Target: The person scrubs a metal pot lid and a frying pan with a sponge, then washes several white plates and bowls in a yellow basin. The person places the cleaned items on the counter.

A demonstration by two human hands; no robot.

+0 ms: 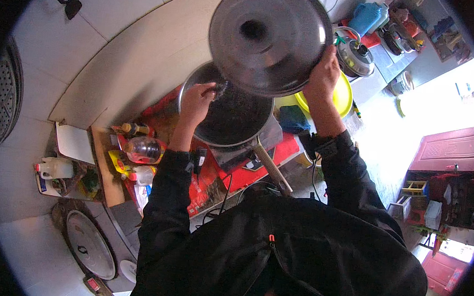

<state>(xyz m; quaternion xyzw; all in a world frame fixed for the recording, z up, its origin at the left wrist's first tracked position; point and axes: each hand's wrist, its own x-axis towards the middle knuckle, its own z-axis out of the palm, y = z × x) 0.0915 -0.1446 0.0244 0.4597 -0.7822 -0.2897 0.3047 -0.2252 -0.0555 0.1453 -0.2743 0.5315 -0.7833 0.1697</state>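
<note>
A large round metal pan lid (284,56) is tilted over the right part of a deep dark pan, and my right hand (323,77) grips its rim at the lower right. My left hand (197,102) is over the left side of the pan (239,115), its fingers closed on a small crumpled metallic-looking thing (220,90), perhaps a wire scourer. The pan, with a long ribbed handle (272,167) pointing towards me, rests on a stove on a red-covered table (205,189). What lies in the dark pan cannot be told.
Bottles and a plastic jar (143,149) stand left of the pan. A yellow-green basin (341,95) and a blue cloth (293,119) are to the right. Farther right stand a lidded pot (355,59) and a blue jug (365,17). Black cables (223,200) hang at the table's front edge.
</note>
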